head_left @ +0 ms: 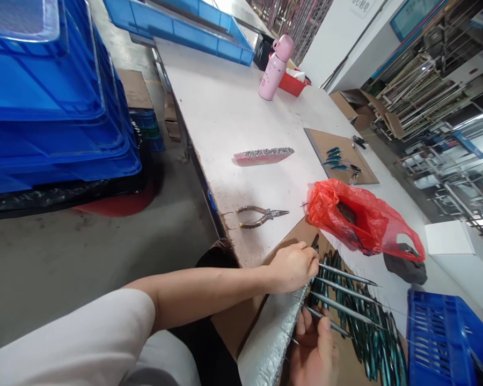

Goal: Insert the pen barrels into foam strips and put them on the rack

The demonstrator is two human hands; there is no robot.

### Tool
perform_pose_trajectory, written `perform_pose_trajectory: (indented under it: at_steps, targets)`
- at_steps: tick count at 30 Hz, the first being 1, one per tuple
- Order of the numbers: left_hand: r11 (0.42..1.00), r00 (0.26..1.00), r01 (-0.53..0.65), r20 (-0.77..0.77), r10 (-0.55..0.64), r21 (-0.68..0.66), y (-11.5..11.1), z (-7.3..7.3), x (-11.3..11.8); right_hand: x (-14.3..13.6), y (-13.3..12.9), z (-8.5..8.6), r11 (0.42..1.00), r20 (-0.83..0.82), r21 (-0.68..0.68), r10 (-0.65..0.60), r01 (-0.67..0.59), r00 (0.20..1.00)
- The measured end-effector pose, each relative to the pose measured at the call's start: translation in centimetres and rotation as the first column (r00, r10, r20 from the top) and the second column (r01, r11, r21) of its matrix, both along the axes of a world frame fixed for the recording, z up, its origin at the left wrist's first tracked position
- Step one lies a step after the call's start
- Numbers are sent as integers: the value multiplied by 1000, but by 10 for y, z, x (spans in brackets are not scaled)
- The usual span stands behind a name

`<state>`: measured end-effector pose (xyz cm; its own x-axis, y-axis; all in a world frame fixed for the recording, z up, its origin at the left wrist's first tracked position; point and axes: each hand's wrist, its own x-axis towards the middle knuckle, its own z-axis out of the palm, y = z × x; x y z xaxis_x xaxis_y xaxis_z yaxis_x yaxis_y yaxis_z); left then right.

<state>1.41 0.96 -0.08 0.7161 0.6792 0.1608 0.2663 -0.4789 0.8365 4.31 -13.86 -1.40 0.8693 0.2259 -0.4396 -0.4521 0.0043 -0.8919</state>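
Note:
My left hand (295, 266) is closed over the far end of a foil-wrapped block (270, 338), its fingertips hidden from view. Several slim grey lure-like pieces (348, 309) stick out from the block's edge toward the right, with thin wires at their tips. Below, my right hand (312, 348) is palm up, its thumb and fingers closed around the nearest dark slim piece (329, 320) beside the block. Many shiny teal-and-black lure-like bodies (370, 332) lie in rows on a brown board (235, 321) under and beyond both hands.
Pliers (265, 215), a foil-topped pink strip (263, 156) and a red plastic bag (346, 214) lie on the white table (217, 107). A pink bottle (274, 69) stands farther back. A blue basket (434, 338) is at right; stacked blue crates (56, 107) stand left.

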Motion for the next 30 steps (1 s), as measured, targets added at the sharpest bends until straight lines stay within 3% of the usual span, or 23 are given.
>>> perform_pose_trajectory:
  at_steps: [5,10,23,27,30]
  targets:
    - [1000,1000,4,-19,-4,14,-1,-1,1,-5,-3,4,999,170,12,50,-53,984]
    - [1000,1000,2,-17,-2,15,-2,-4,3,-7,-4,8,996,372,-92,53,-20,927]
    - [1000,1000,1,-10,0,17,-2,-3,3,-4,0,12,938,495,-345,193,-12,847]
    - [1000,1000,17,26,-17,-13,1,-1,1,-11,-7,7,946,436,-314,214,-75,874]
    - [999,998,31,60,-29,-36,4,0,-1,-2,-26,3,938,452,-318,279,-139,847]
